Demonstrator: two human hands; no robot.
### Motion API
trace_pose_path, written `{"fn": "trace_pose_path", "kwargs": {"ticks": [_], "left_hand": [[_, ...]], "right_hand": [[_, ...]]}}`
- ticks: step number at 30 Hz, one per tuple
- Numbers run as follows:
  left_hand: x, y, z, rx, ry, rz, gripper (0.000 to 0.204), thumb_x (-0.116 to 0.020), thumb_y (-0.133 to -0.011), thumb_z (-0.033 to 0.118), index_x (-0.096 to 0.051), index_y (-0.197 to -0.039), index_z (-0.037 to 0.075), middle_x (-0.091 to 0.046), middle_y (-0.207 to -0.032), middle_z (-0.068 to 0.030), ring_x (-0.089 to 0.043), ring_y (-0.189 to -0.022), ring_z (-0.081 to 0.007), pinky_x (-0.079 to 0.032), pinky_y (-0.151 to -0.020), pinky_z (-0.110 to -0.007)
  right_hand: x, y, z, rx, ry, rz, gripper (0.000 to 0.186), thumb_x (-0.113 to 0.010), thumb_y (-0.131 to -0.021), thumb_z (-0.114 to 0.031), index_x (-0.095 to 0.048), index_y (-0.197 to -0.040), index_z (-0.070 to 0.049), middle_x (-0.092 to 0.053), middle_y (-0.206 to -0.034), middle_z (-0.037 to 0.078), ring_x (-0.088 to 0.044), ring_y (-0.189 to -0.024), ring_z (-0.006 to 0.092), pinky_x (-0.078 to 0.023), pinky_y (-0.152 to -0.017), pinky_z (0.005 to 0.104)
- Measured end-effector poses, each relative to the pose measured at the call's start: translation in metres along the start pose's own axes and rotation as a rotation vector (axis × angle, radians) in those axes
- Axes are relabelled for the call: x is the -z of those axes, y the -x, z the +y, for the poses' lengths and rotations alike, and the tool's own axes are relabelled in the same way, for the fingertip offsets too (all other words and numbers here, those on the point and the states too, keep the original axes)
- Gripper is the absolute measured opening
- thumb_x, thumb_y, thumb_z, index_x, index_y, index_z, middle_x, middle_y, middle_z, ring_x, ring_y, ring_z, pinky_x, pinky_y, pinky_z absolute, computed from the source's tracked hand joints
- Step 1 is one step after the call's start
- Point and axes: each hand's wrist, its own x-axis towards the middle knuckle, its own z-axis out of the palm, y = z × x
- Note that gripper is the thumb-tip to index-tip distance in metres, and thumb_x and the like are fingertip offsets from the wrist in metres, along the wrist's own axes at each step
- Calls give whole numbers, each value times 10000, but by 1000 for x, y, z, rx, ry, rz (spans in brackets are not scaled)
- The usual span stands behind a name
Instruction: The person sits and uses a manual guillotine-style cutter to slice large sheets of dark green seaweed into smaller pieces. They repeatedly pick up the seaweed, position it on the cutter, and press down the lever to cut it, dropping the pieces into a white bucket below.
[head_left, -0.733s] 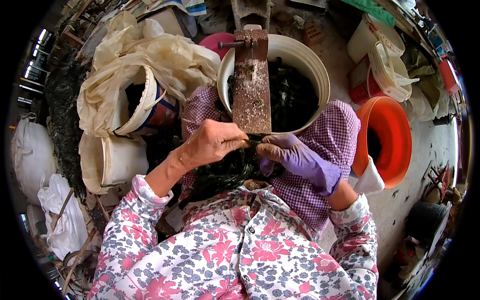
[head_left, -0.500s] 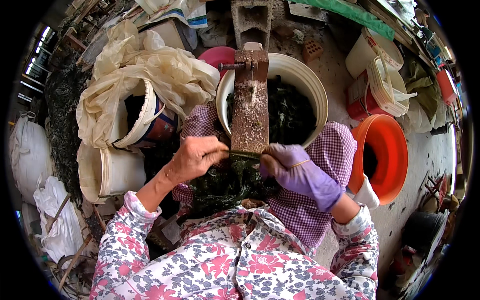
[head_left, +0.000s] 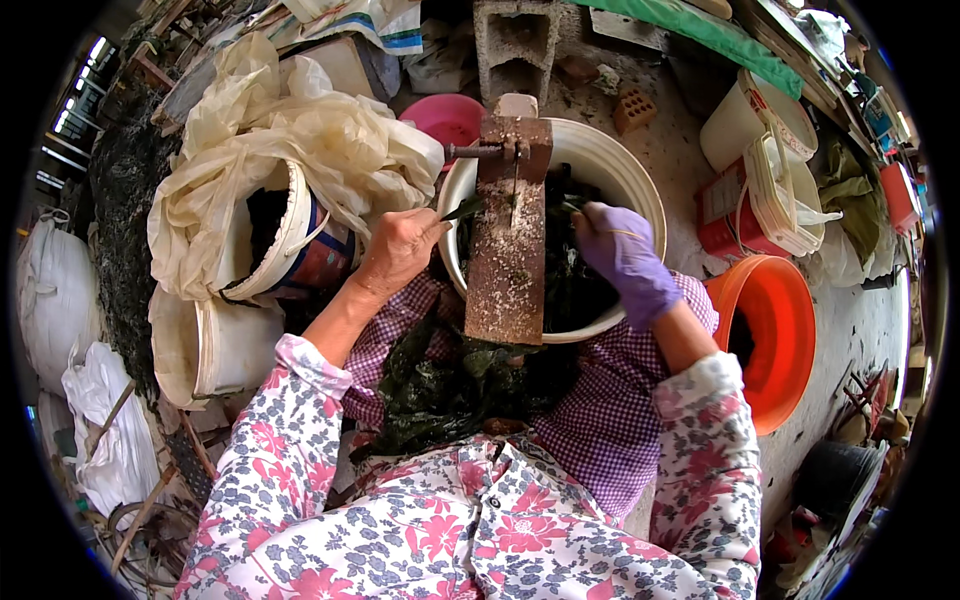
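Observation:
My bare left hand (head_left: 403, 245) is closed on one end of a dark green seaweed strip (head_left: 464, 208), left of a brown wooden board (head_left: 503, 290). In its purple glove, my right hand (head_left: 628, 258) pinches a piece of the same seaweed on the board's other side. A thin upright blade (head_left: 516, 190) stands on the board, below a screw clamp (head_left: 472, 151). Whether the strip runs unbroken past the blade is hard to see. Under the board is a white tub (head_left: 650, 200) with dark seaweed inside. More wet seaweed (head_left: 440, 385) lies on my lap.
A pink basin (head_left: 447, 115) and a concrete block (head_left: 515, 45) are beyond the board. On the left, a tipped white bucket (head_left: 235, 350) lies near crumpled plastic sheeting (head_left: 340, 130). An orange bucket (head_left: 785, 340) and a red-and-white pail (head_left: 722, 205) are at right.
Both hands have moved forward from the board's near end to beside the blade, and they are farther apart. The seaweed strip has gone with them.

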Motion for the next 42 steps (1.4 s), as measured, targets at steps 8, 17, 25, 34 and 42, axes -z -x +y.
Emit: {"fn": "trace_pose_path", "kwargs": {"ticks": [8,17,25,34,42], "left_hand": [[9,8,66,-175,-6,-71,144,-648,-735,11,-616,-871,-22,-574,-700,-136,-579,-619,-282,-466,-562,-309],[27,9,91,368,722,-450,190,-695,-752,88,-629,-884,-32,-566,-728,-23,-521,-600,-55,-435,-554,-203],[11,8,108,220,497,-404,137,-659,-764,68,-619,-826,-47,-571,-669,-64,-528,-604,-92,-429,-552,-255],[-5,19,98,21,287,-421,79,-549,-807,23,-596,-849,-24,-596,-665,-83,-568,-580,-125,-459,-540,-250],[71,12,102,448,736,-600,113,-648,-780,79,-628,-737,-24,-584,-573,-15,-485,-481,-36,-358,-440,-172]], "right_hand": [[49,28,-68,-349,-1073,-363,269,-628,-825,-228,-620,-908,28,-623,-724,61,-547,-635,109,-445,-559,239],[67,69,-91,-196,-1113,-17,62,-587,-809,-13,-618,-860,4,-602,-689,5,-495,-586,41,-401,-518,196],[66,82,-63,-364,-1065,121,117,-568,-820,-5,-625,-923,-3,-631,-750,30,-543,-644,71,-451,-579,204],[84,67,-77,-166,-820,-442,364,-527,-878,-324,-618,-936,24,-606,-636,116,-607,-515,184,-462,-467,271],[90,63,-71,-392,-1146,-878,371,-494,-902,-301,-603,-956,50,-634,-647,140,-645,-542,194,-526,-481,259]]}}
